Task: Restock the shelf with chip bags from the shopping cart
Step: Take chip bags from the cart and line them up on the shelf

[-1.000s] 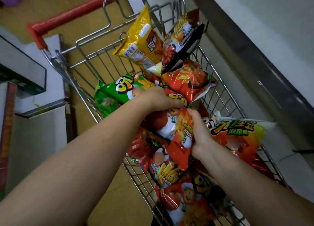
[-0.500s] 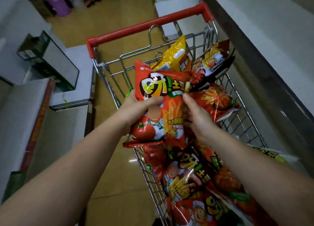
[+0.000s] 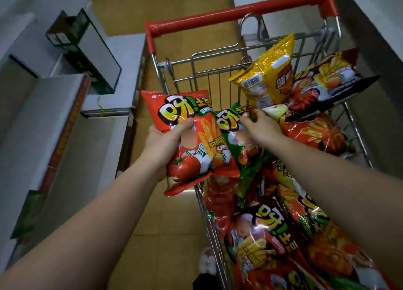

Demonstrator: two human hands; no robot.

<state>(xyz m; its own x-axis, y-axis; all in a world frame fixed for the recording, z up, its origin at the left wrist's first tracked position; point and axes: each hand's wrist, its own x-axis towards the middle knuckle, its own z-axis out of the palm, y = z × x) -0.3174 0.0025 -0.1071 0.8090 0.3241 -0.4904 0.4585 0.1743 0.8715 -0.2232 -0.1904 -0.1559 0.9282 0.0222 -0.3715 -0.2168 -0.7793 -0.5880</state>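
My left hand [image 3: 165, 146] grips a red chip bag [image 3: 192, 137] with a tomato picture, held up over the left rim of the wire shopping cart [image 3: 202, 71]. My right hand [image 3: 260, 127] reaches into the cart and pinches the top of a green chip bag [image 3: 233, 126] lying just right of the red one. Several more red bags [image 3: 268, 235] fill the near part of the cart. A yellow bag [image 3: 270, 76] and a red-and-black bag [image 3: 322, 85] stand at the far end.
The cart's red handle [image 3: 237, 15] crosses the top of the view. White stepped shelving [image 3: 65, 159] with a dark glass box [image 3: 91, 50] stands on the left across a tan floor [image 3: 170, 224]. A grey shelf edge [image 3: 375, 50] runs along the right.
My left hand has lifted the red bag out and carried it left, clear of the cart. My right hand let go of that bag and moved onto the green bag.
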